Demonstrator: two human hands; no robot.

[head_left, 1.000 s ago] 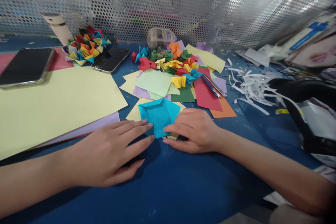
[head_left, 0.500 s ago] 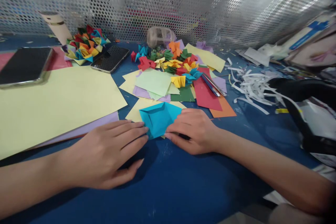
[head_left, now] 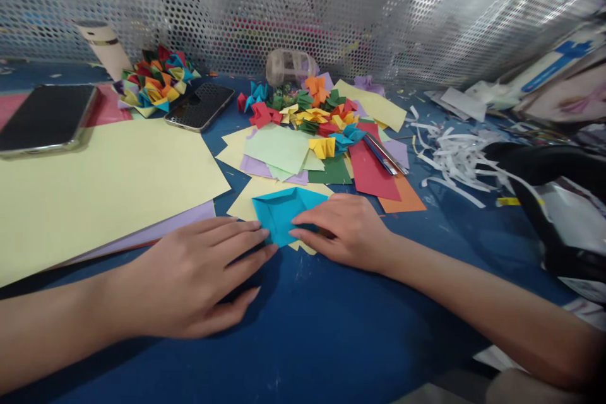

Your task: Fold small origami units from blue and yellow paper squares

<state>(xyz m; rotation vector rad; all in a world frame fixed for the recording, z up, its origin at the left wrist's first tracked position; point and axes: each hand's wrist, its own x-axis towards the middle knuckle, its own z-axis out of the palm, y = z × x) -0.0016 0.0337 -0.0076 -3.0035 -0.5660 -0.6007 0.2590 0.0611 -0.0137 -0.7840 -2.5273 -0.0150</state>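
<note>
While pressing blue paper (head_left: 283, 209), left hand (head_left: 189, 278), right hand (head_left: 350, 230), fingers (head_left: 310, 217) outstretched

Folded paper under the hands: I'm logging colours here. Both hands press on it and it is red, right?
Not red. The head view shows the left hand and the right hand both pressing on the folded paper, and it is blue.

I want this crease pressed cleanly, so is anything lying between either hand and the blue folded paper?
Nothing visible does. The left hand touches the blue folded paper at its lower left edge, and the right hand presses its right side directly. Only a yellow sheet lies beneath it.
</note>
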